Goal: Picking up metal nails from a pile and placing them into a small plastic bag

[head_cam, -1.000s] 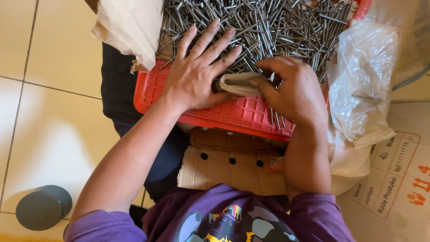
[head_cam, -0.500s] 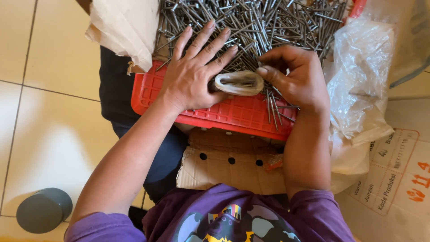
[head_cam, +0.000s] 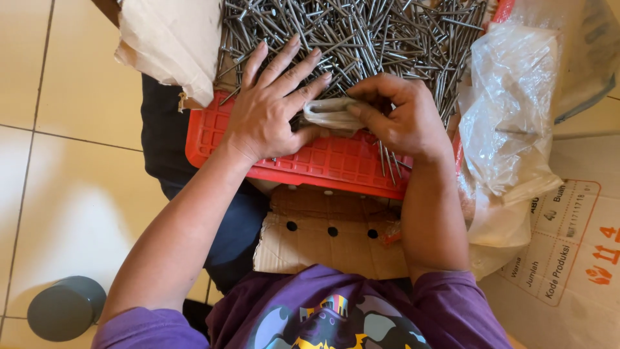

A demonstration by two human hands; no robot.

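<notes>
A great heap of long grey steel nails (head_cam: pixel 361 39) still lies loose in the red plastic grid tray (head_cam: pixel 336 161), so most of the work looks left to do. The left hand (head_cam: pixel 268 110) rests flat on the pile with fingers spread wide, while the right hand (head_cam: pixel 403 119) pinches a small crumpled pale wrapper (head_cam: pixel 329 113) at the tray's middle. Half a second ago that wrapper showed as an open loop; now it is flattened and tucked closer against the left thumb.

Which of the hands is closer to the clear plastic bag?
Right. The right hand sits just beside the clear plastic bag, while the left hand rests flat farther away, on the far side of the right hand.
</notes>
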